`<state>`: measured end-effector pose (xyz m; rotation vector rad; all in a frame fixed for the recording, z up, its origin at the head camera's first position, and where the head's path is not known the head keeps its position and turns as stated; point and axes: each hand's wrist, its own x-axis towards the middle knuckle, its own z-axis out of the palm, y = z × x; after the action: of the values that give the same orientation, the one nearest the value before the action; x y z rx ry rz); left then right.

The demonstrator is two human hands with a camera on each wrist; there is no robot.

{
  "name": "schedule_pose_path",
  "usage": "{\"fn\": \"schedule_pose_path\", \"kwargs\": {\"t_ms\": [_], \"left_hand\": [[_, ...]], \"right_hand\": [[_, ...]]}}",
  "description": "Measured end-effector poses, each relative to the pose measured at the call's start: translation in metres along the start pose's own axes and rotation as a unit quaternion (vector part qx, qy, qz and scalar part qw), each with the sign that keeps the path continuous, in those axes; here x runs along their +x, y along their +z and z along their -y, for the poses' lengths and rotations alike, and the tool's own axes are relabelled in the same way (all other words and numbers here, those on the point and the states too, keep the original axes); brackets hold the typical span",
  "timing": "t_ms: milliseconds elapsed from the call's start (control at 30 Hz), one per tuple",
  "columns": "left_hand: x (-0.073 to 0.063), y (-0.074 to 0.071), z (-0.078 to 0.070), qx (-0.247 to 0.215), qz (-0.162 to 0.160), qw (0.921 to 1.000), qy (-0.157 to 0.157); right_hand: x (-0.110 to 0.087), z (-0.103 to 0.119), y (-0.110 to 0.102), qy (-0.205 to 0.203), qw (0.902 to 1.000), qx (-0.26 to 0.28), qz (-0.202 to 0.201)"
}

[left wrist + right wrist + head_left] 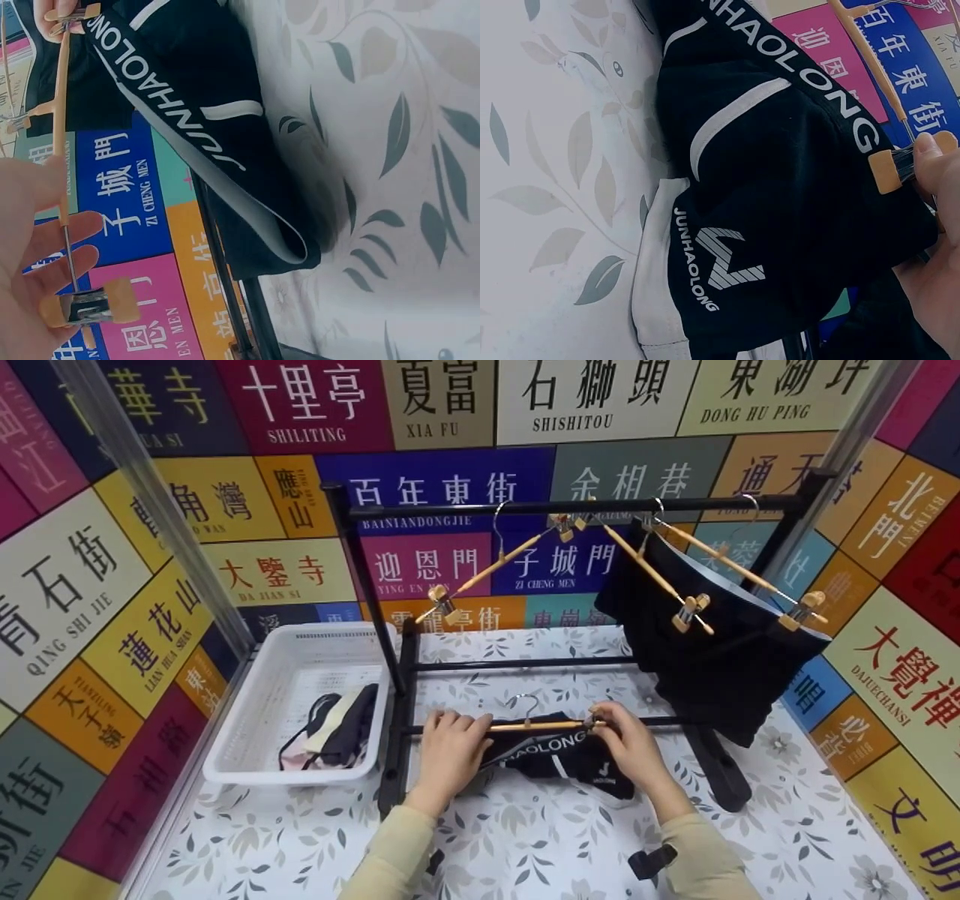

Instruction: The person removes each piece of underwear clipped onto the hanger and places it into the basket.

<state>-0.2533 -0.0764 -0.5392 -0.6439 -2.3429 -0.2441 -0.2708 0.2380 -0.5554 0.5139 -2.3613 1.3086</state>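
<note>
My left hand grips a wooden clip hanger near its left end, low in front of the black rack. A pair of black boxer briefs with a lettered waistband hangs from the right side of this hanger. My right hand pinches the right clip, which sits at the edge of the waistband. In the left wrist view, the left clip has no cloth in it, and the waistband's other end droops away below the hanger.
Several clip hangers hang on the rack's top bar; black shorts hang at the right. A white plastic basket with folded clothes stands left of the rack. The tabletop has a leaf print.
</note>
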Motion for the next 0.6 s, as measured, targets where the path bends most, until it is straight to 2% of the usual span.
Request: {"fn": "schedule_pose_path", "kwargs": {"t_ms": [233, 600], "left_hand": [[-0.0001, 0.004, -0.002, -0.015, -0.029, 0.9994, -0.006], [0.0005, 0.0058, -0.0022, -0.026, -0.05, 0.9979, -0.032]], "right_hand": [[-0.0008, -0.002, 0.001, -0.014, 0.9998, 0.014, 0.002], [-0.0002, 0.003, -0.0006, 0.008, 0.9997, 0.001, 0.021]]}}
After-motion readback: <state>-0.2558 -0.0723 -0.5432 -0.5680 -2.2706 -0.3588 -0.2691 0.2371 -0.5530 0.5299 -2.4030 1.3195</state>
